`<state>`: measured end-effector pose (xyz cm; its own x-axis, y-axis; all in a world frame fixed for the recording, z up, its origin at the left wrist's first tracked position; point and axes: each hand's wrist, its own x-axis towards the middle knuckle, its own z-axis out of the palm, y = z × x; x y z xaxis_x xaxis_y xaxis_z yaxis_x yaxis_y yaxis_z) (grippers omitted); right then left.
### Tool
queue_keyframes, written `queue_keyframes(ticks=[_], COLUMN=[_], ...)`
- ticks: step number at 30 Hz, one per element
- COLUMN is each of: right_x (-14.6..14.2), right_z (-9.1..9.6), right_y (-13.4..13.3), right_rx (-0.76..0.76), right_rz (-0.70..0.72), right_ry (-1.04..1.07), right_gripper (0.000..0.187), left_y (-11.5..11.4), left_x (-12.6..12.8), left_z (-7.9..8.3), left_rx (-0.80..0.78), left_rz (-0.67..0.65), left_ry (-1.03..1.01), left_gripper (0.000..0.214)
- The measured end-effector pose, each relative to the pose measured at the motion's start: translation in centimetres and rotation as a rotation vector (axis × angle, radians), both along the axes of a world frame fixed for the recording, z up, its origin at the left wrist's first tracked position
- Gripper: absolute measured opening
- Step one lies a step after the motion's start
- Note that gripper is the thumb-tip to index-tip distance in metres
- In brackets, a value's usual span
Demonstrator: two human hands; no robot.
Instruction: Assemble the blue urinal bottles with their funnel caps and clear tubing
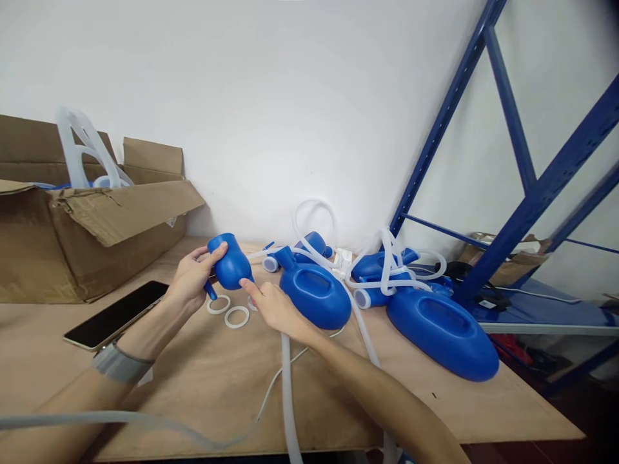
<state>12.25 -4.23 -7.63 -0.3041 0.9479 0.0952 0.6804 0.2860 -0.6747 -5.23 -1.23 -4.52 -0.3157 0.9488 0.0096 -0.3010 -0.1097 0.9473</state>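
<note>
My left hand (190, 274) is closed around a blue plastic funnel-shaped cup (231, 263), thumb near its rim. The cup is tilted, wide mouth up and narrow neck toward the lower right. A small blue spout sticks out beneath my left fingers. At the neck, my right hand (271, 303) is closed in a pinch, its fingers partly covering that end. A translucent hose (287, 393) emerges below my right hand and runs toward the table's front edge; whether it joins the neck is hidden. White rings (236, 317) lie on the table just below the cup.
Two blue handled bottles (316, 296) (442, 332) lie to the right among coiled tubing (387, 264) and more blue cups. A black-screened phone (118, 314) and an open cardboard box (97, 219) are at left. Blue metal shelving (546, 180) stands at right.
</note>
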Motion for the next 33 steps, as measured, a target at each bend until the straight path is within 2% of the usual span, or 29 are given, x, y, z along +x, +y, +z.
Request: queue_keyframes(ticks=[3,7,10,12,14,16,20,23,25,28,33], right_x=[-0.4,-0.4,0.2,0.7,1.1,1.5,2.0,2.1,2.2,2.3,2.2], right_z=[0.3,1.2,1.2,0.7,0.0,-0.6,-1.0,-1.0,-1.3,-1.9,-2.1], right_y=[-0.4,-0.1,1.1,2.1,2.7,2.9,2.6,2.5,2.6,2.6,2.5], right_rx=[0.155,0.208,0.235,0.293,0.357,0.375,0.268,0.166,0.048,-0.144,-0.318], right_rz=[-0.023,0.064,0.082,0.054,0.064,0.146,0.279,0.294,0.29,0.302,0.362], right_ry=[-0.128,-0.083,0.001,0.095,0.178,0.17,0.039,0.073,0.174,0.307,0.415], right_gripper=[0.072,0.056,0.04,0.041,0.046,0.045,0.038,0.041,0.041,0.053,0.064], left_y=[0.0,0.0,0.3,0.6,1.0,1.4,1.9,1.9,1.8,1.5,0.9], left_x=[-0.2,-0.2,-0.2,-0.3,-0.8,-1.4,-2.6,-2.5,-2.2,-2.1,-3.2], left_z=[0.3,0.7,0.6,0.3,-0.4,-1.1,-2.4,-2.7,-2.7,-2.5,-1.7], left_rx=[0.01,0.082,0.194,0.239,0.211,0.156,0.102,0.084,0.133,0.253,0.378], left_rz=[0.059,0.097,0.03,-0.034,-0.097,-0.164,-0.246,-0.221,-0.154,-0.072,-0.107], left_ry=[0.027,0.04,0.053,0.096,0.131,0.159,0.189,0.233,0.319,0.39,0.407], left_gripper=[0.051,0.053,0.058,0.063,0.063,0.056,0.048,0.048,0.043,0.036,0.029])
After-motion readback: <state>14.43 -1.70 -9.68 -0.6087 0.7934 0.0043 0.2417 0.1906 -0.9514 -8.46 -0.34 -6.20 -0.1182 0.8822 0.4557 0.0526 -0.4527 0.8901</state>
